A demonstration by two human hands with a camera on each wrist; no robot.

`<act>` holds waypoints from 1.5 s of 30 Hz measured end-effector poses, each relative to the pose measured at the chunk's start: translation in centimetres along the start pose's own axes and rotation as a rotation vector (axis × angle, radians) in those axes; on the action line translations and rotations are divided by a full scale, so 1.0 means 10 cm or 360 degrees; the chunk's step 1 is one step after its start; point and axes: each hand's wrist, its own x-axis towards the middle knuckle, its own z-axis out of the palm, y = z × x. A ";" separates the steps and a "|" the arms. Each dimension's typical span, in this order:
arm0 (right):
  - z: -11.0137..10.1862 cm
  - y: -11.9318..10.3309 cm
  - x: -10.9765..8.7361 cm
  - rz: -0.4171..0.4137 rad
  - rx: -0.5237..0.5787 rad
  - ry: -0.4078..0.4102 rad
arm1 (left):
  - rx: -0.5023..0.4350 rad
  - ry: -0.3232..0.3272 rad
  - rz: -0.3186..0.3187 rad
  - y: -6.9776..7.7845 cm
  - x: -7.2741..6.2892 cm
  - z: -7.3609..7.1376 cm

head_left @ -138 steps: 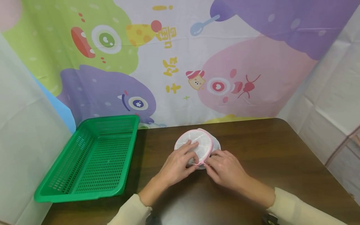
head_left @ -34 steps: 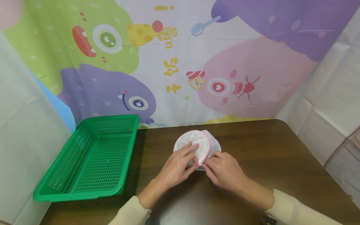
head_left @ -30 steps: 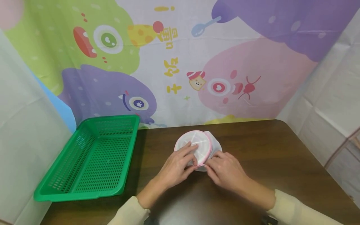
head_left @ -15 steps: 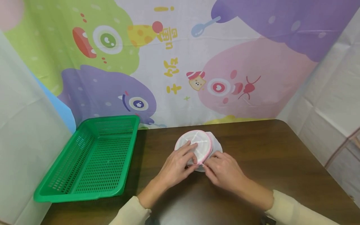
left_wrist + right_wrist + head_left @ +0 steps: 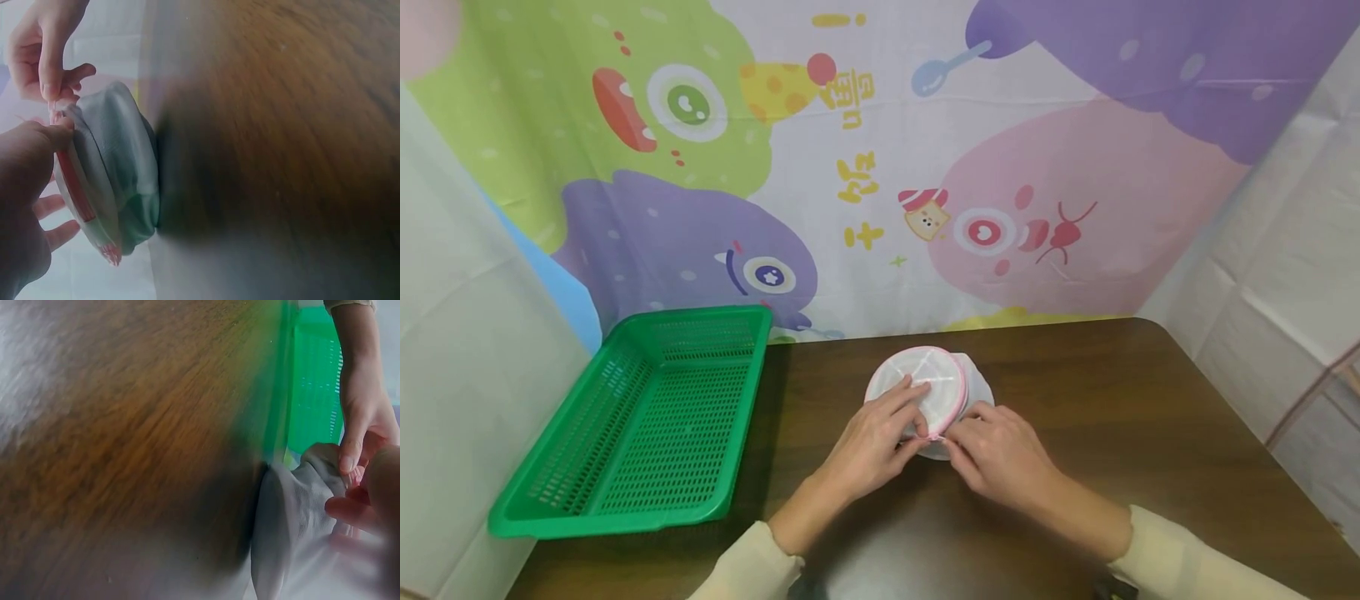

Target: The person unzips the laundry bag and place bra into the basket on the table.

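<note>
A round white mesh laundry bag (image 5: pixel 938 371) with a pink zipper rim stands on the table in front of me. My left hand (image 5: pixel 874 442) spreads its fingers over the top and pinches the rim between thumb and index finger. Right beside it, my right hand (image 5: pixel 1006 454) pinches the zipper's pull end at the near edge. In the left wrist view the bag's grey-white side (image 5: pixel 128 150) bulges below the pink zipper band (image 5: pixel 74 181). The right wrist view has the mesh fabric (image 5: pixel 306 500) creased under the fingers; the zipper pull is mostly hidden by fingertips there.
A green plastic basket (image 5: pixel 730 467) with slotted walls stands at the table's left. Behind the brown wooden table (image 5: pixel 1112 400) hangs a cartoon-printed cloth (image 5: pixel 880 292). Pale sheets (image 5: pixel 1285 275) close off the sides.
Both hands stay at almost the same spot on the zipper. The bag has turned and tilted slightly under them, with its lower part shifting a little toward the right and front.
</note>
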 end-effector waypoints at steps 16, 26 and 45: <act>-0.02 -0.05 0.05 0.0016 0.0027 0.0025 | -0.0035 0.0035 -0.0042 0.00 0.01 0.00; 0.00 -0.06 0.05 0.0016 0.0015 0.0027 | -0.0006 0.0036 -0.0024 0.00 0.01 -0.01; -0.01 -0.07 0.07 0.0022 0.0051 0.0062 | -0.0071 0.0069 -0.0054 -0.02 -0.01 -0.02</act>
